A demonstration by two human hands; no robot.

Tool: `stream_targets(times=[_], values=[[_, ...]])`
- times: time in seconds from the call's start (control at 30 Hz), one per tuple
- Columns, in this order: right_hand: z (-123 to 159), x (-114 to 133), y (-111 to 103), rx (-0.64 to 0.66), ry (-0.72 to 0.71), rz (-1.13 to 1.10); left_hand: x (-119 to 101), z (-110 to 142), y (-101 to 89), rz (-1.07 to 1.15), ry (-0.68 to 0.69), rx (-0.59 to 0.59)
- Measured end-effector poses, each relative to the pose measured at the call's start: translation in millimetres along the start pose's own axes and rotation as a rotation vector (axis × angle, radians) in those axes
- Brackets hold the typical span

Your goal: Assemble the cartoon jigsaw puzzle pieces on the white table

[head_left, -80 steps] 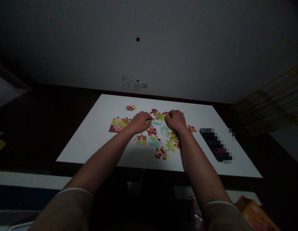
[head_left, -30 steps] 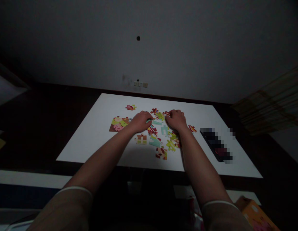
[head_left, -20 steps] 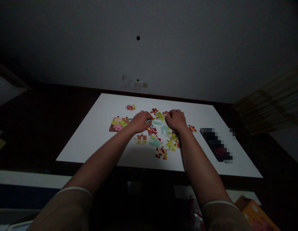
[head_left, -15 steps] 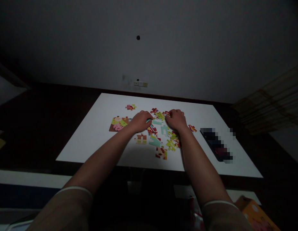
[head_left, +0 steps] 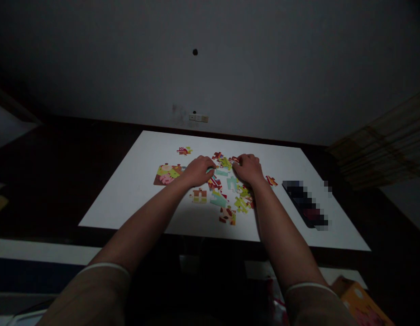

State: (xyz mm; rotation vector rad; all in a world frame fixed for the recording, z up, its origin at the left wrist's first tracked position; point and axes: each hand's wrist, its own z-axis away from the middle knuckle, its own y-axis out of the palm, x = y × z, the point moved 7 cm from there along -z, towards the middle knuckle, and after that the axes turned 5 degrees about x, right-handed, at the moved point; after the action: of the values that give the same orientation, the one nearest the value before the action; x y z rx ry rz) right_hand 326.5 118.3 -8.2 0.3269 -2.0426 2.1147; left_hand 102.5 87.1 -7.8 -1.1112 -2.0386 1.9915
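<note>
A white table (head_left: 125, 210) is seen under a grey wall (head_left: 264, 77), with a switch plate (head_left: 198, 118) on the wall at 12 o'clock. A slatted blind (head_left: 376, 145) hangs at 2 o'clock, and an orange box (head_left: 361, 303) sits below the table at 5 o'clock. A pixelated dark object (head_left: 305, 203) lies flat on the table at 3 o'clock. Jigsaw pieces (head_left: 226, 190) are scattered mid-table, a joined section (head_left: 168, 175) at 9 o'clock of the pile and a lone piece (head_left: 183, 151) at 11 o'clock. The left hand (head_left: 198, 172) is rested beside the pile, fingers curled down by a teal piece (head_left: 221, 172). The right hand (head_left: 249, 170) is pressed on the pile's far side, fingers curled. Whether either hand is grasping a piece cannot be told.
</note>
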Motion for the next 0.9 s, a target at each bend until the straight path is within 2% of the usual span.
stream_targets(times=[0.43,0.9], values=[[-4.4,-5.9,4.8,-0.085,-0.054,-0.089,-0.1,-0.2,-0.4,0.006,-0.015,0.016],[-7.6,-4.9,5.5,-0.050,-0.039,-0.041,4.1,0.2,-0.9,-0.053,-0.069,0.011]])
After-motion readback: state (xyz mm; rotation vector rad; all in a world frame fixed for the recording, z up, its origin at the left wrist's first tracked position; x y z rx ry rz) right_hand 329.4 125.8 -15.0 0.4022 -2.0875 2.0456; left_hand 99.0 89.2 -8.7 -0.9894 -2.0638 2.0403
